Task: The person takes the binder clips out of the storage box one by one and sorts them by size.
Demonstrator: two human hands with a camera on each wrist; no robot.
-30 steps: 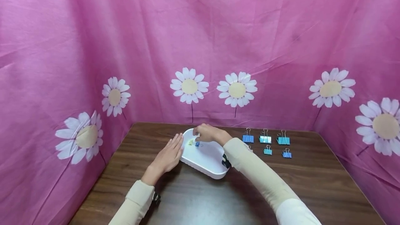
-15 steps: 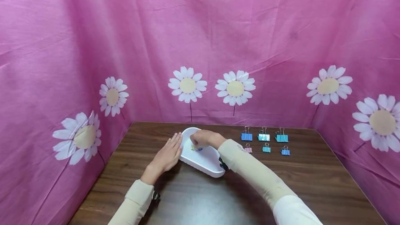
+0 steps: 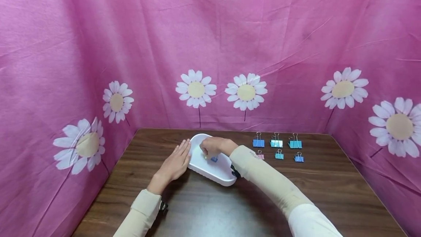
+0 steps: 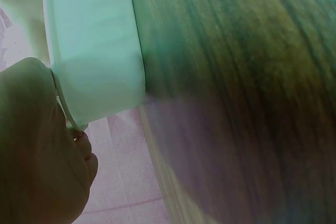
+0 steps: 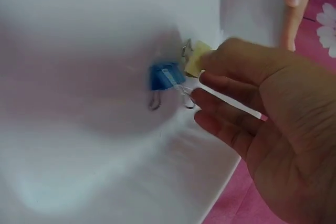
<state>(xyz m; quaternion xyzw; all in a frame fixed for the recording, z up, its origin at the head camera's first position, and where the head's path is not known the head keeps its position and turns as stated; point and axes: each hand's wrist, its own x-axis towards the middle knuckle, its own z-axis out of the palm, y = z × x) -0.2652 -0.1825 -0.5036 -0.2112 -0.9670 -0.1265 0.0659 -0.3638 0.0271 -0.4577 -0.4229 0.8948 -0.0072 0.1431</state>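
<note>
A white tray [image 3: 227,180] with rounded ends sits on the table. Along its left side lies my left hand [image 3: 172,164], fingers straight and touching the rim. My right hand [image 3: 215,146] reaches down into the tray. Between its thumb and forefinger it pinches a yellow binder clip [image 5: 194,60]. Right beside that clip is a blue binder clip [image 5: 165,76], its wire handles close to the other fingertips. From the head the right hand hides most of the yellow clip.
Right of the tray, binder clips stand in two rows on the wooden table [image 3: 312,189]. The back row has a blue clip [image 3: 258,143] and two teal ones; the front row has pink [image 3: 260,155], teal and blue. A pink curtain [image 3: 210,39] encloses the table.
My right hand has lowered into the tray and taken the yellow clip between thumb and forefinger. The blue clip has shifted slightly to the right. My left hand stays at the tray's side.
</note>
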